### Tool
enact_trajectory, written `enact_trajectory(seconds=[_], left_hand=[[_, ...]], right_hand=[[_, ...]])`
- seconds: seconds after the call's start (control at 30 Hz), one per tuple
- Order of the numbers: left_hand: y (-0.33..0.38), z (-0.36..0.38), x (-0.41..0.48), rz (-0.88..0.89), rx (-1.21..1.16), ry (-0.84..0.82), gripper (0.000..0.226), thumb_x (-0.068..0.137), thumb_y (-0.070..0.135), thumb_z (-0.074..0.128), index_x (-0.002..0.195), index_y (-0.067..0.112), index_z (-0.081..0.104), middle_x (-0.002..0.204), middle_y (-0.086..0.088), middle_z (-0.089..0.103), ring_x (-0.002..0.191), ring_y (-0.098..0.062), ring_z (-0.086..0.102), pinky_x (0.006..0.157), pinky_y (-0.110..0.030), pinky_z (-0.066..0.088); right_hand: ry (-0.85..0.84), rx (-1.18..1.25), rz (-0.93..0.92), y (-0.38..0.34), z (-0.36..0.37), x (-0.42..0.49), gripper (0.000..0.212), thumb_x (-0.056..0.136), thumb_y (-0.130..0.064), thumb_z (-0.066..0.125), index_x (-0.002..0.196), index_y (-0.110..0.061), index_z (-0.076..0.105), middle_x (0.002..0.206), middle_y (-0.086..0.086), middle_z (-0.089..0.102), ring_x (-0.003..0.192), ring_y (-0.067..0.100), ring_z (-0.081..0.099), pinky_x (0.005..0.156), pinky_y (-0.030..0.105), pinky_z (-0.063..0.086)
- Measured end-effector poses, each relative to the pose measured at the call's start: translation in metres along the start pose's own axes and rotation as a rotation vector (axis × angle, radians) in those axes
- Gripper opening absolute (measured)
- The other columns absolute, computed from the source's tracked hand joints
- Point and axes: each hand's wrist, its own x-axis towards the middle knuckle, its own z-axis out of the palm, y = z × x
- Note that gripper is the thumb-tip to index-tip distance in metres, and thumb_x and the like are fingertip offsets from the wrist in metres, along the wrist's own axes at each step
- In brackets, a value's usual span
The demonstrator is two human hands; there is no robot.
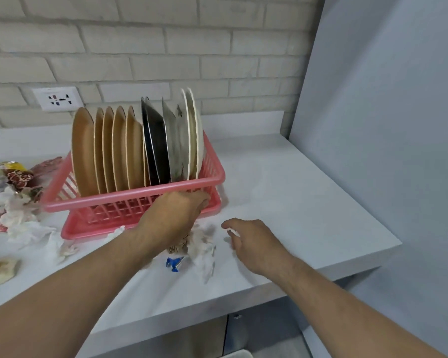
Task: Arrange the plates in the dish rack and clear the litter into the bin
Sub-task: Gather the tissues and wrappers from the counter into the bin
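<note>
A pink dish rack [130, 200] stands on the white counter [282, 192]. It holds several tan plates [84, 151], black plates [153, 146], grey plates and white plates [194, 135], all on edge. My left hand [176, 215] is right in front of the rack's front wall. Its fingers are curled over a bunch of crumpled tissue and wrappers [201, 248], among them a blue wrapper [175, 263]. My right hand [254, 241] is just right of that bunch, low over the counter, and pinches a small white scrap [232, 231]. No bin is plainly in view.
More litter lies left of the rack: crumpled tissues [26, 226], printed wrappers [18, 177] and a beige lump [2, 271]. A wall socket [58, 98] sits on the brick wall. A grey panel [386, 125] bounds the counter's right side. A pale rim [237, 353] shows below the counter edge.
</note>
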Motion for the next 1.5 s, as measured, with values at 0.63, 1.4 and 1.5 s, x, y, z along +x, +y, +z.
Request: enact_trajectory(seconds=[0.63, 1.4, 1.5], left_hand=[[-0.052, 0.004, -0.059, -0.043, -0.069, -0.129, 0.026, 0.099, 0.041, 0.04, 0.102, 0.025, 0.06, 0.088, 0.004, 0.066, 0.075, -0.015, 0.06, 0.064, -0.029, 0.048], [-0.023, 0.02, -0.039, 0.152, -0.1, -0.085, 0.028, 0.093, 0.031, 0.052, 0.112, 0.013, 0.063, 0.098, 0.0, 0.052, 0.083, -0.015, 0.051, 0.076, -0.031, 0.05], [-0.023, 0.003, -0.035, 0.175, -0.16, -0.089, 0.006, 0.088, 0.023, 0.059, 0.091, 0.02, 0.062, 0.092, 0.006, 0.052, 0.084, -0.013, 0.049, 0.079, -0.029, 0.048]], right_hand=[[0.153, -0.026, 0.26, -0.051, 0.031, -0.029, 0.009, 0.096, -0.016, 0.041, 0.104, -0.018, 0.039, 0.087, 0.002, 0.052, 0.071, 0.016, 0.056, 0.053, 0.029, 0.043], [0.216, 0.318, 0.311, -0.04, 0.007, -0.051, 0.018, 0.096, -0.03, 0.053, 0.107, -0.017, 0.056, 0.099, 0.011, 0.067, 0.073, 0.02, 0.071, 0.054, 0.017, 0.051], [0.193, 0.38, 0.246, -0.036, 0.011, -0.052, 0.016, 0.097, -0.013, 0.047, 0.098, -0.026, 0.057, 0.094, 0.009, 0.065, 0.062, 0.016, 0.071, 0.058, 0.023, 0.058]])
